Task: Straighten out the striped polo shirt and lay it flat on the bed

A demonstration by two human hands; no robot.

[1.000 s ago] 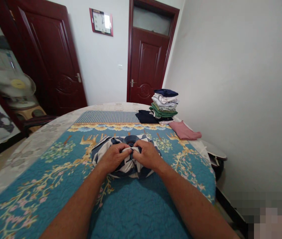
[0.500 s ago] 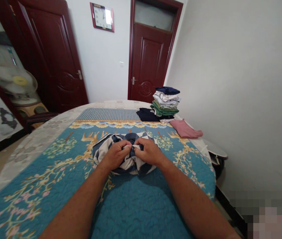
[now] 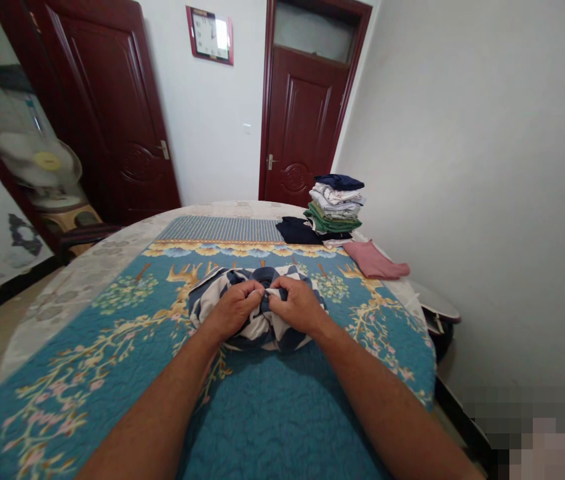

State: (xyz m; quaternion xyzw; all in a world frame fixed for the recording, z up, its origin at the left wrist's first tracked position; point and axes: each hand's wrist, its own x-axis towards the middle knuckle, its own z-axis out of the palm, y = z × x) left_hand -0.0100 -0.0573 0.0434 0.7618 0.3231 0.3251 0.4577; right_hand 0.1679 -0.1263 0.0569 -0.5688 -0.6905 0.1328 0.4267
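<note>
While the left hand [image 3: 236, 307] and right hand [image 3: 297, 305] pinch, fingertips nearly together, at the collar [image 3: 264, 274] of a bunched navy-and-cream cloth garment [image 3: 252, 333] on the teal floral quilt [image 3: 272, 407], inward from the round table's [image 3: 212, 209] far edge, likely button work calls for steady, opposed thumbs.

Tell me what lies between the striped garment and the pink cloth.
Between the striped garment and the pink cloth lies only the teal quilted cover, with its printed leafy tree, as the head view shows.
</note>
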